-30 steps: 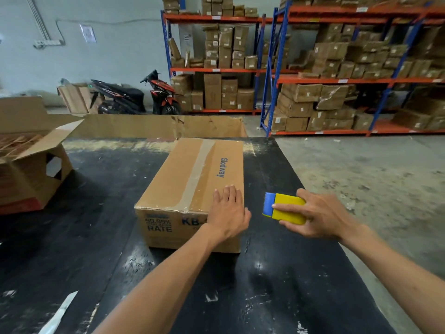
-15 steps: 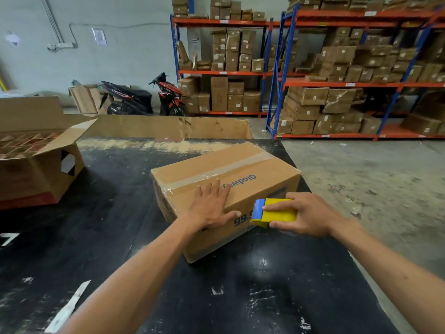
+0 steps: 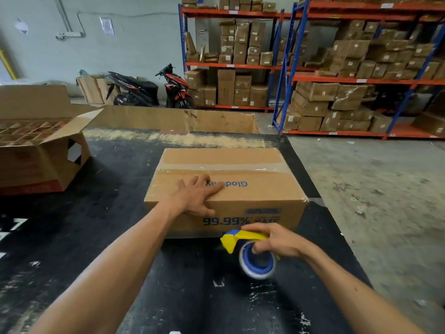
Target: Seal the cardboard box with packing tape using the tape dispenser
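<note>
Turned since the earlier frame, the cardboard box (image 3: 224, 189) now lies square-on with its long printed side facing the camera, and the tape dispenser (image 3: 250, 251) has dropped below that side; nearest the camera, the right hand (image 3: 277, 242) grips the yellow-and-blue dispenser, its tape roll hanging just in front of the box's lower edge, above the black table (image 3: 192, 297); the left hand (image 3: 197, 196) lies flat and spread on the box top by the near edge, grasping nothing; a strip of clear tape (image 3: 216, 168) runs along the box's top seam; left of the box stands an open carton (image 3: 41, 150); beyond the box, a motorbike (image 3: 149, 90) and shelving (image 3: 289, 68) stacked with cartons.
</note>
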